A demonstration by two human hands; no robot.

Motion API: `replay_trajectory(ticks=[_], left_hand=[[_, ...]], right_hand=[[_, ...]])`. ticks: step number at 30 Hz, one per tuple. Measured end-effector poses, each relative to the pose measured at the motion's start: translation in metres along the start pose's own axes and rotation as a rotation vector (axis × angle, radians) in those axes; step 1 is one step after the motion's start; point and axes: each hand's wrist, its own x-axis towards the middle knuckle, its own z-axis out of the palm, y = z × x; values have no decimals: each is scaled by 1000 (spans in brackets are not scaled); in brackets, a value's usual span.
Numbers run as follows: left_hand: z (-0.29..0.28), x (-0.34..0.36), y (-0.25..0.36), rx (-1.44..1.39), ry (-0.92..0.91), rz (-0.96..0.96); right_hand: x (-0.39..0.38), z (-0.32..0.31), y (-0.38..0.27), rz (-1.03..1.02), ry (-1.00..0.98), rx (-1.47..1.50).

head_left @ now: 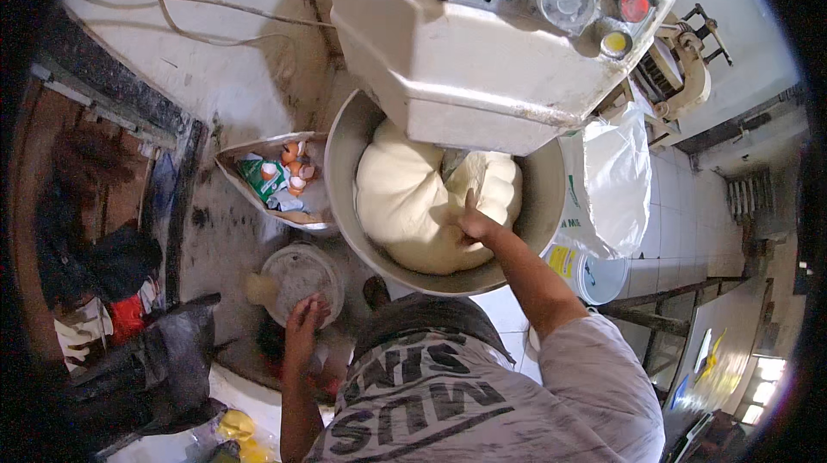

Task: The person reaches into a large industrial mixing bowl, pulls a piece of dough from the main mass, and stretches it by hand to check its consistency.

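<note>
A large mass of smooth, pale dough (401, 196) fills much of the round metal mixer bowl (343, 200). My right hand (475, 223) reaches into the bowl and grips the dough near its middle; one digit points up along the surface while the other fingers sink partly out of sight. Above and behind the bowl stands the cream-coloured mixer head (482, 75), which hides the far part of the dough. My left hand (308, 315) hangs low at the left with its fingers apart, holding nothing, over or beside a round, dusty lidded container (301, 278).
An open sack (306, 220) with eggshells (297, 172) and wrappers stands left of the bowl. To the right are a white plastic sack (613, 192) and a pale bucket (603, 278). Black plastic (155, 377) lies at lower left. A metal-framed table (719, 342) stands at far right.
</note>
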Motion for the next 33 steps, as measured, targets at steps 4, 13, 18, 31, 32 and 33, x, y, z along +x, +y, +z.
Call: replay_trajectory(ticks=[4, 13, 18, 31, 32, 33], left_hand=[[-4, 2, -4, -19, 40, -27], [-2, -1, 13, -136, 43, -14], [-3, -18, 25, -161, 91, -44], [13, -6, 27, -165, 93, -39], [16, -5, 31, -154, 83, -49], [18, -4, 36, -145, 82, -55]], right_hand=[[-23, -35, -129, 558, -24, -216], [30, 36, -157, 283, -21, -895], [51, 69, -108, 202, -54, -1068], [-22, 19, -131, 328, -429, -822], [-17, 30, -113, 336, -425, -818], [-10, 43, -91, 330, -437, -910]])
